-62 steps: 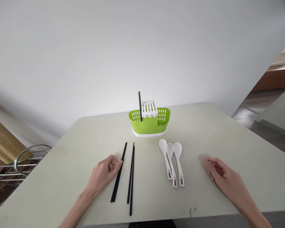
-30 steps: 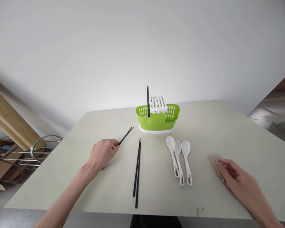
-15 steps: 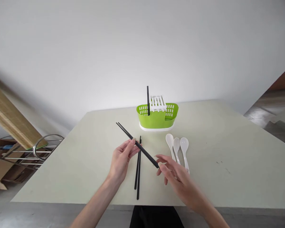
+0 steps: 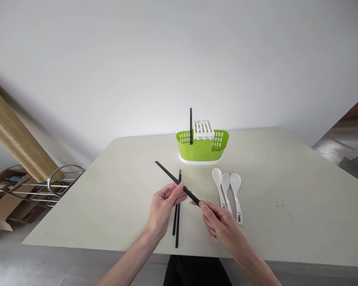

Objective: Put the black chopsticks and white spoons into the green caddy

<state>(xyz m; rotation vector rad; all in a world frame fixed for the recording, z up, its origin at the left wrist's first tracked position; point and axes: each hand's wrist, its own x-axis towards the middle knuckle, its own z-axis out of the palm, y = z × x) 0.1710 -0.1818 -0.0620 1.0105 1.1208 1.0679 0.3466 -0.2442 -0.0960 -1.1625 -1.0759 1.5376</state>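
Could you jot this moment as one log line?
left hand: gripping held chopsticks | right hand: gripping held chopsticks | table: loose chopsticks, three white spoons | green basket: upright chopsticks

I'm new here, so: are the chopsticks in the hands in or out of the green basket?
Out: the held chopsticks slant from the right hand through the left hand, in front of the green basket and apart from it.

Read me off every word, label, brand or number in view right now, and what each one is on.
No text is legible.
Rightmost white spoon: dark and reddish print on the handle, too small to read.
Leftmost white spoon: print on the handle, also too small to read.
Middle white spoon: handle end appears hidden behind the right hand.
Green basket and held black chopsticks: no lettering visible.
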